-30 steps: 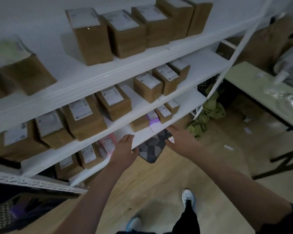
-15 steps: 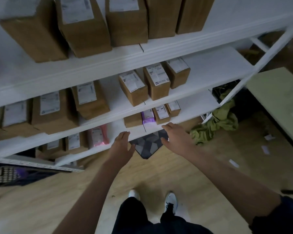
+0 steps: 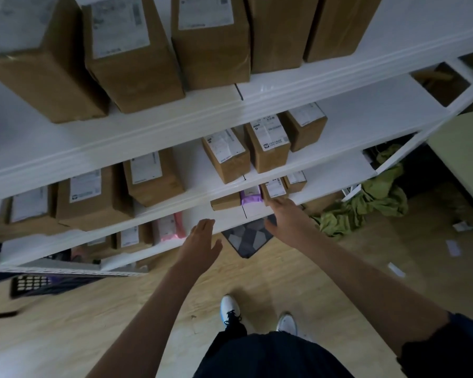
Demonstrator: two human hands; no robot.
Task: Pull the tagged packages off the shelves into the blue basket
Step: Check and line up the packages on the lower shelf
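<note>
White shelves [image 3: 257,105] carry several brown labelled boxes on three levels. On the lowest shelf [image 3: 325,184] a purple package [image 3: 250,194] lies beside small brown boxes [image 3: 275,188], and a pink package [image 3: 170,227] lies further left. My right hand [image 3: 287,218] reaches out with straight fingers, its tips at the small box next to the purple package. My left hand [image 3: 202,242] hovers open in front of the lowest shelf edge, holding nothing. The dark basket [image 3: 36,283] sits on the floor at the lower left, blurred.
A patterned grey mat [image 3: 247,237] lies on the wooden floor under the shelves. Crumpled green cloth [image 3: 366,205] sits by the shelf's right post. A pale green table [image 3: 464,156] stands at the right. Paper scraps dot the floor. My feet in white shoes [image 3: 230,309] stand below.
The view has moved closer to the shelves and tilted down. My right hand has stretched forward to the small boxes on the lowest shelf. My left hand has stayed open near the shelf edge.
</note>
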